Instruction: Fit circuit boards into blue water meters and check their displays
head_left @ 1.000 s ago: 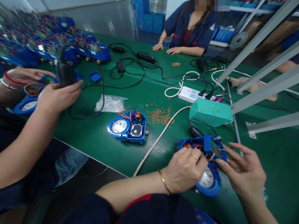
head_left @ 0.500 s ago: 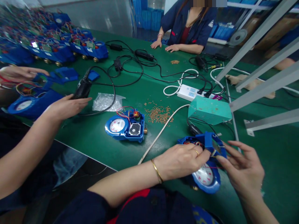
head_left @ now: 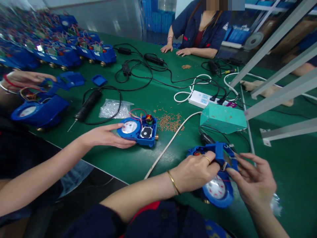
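A blue water meter with a round white dial lies in front of me, its housing uncovered and thin wires inside. My left hand is closed over the housing, fingertips bent down at the wires; what they pinch is hidden. On the meter's right side, my right hand grips a blue cover between thumb and fingers. The cover is tilted up, with a circuit board partly showing in it. A red wire runs below my right thumb.
A co-worker's hand holds a second water meter. An electric screwdriver, a plastic bag, loose screws, a power strip and a green box lie around. Metal posts stand right.
The co-worker at left has put down the electric screwdriver and taken hold of the second water meter. My hands stay at my meter, with only slight shifts.
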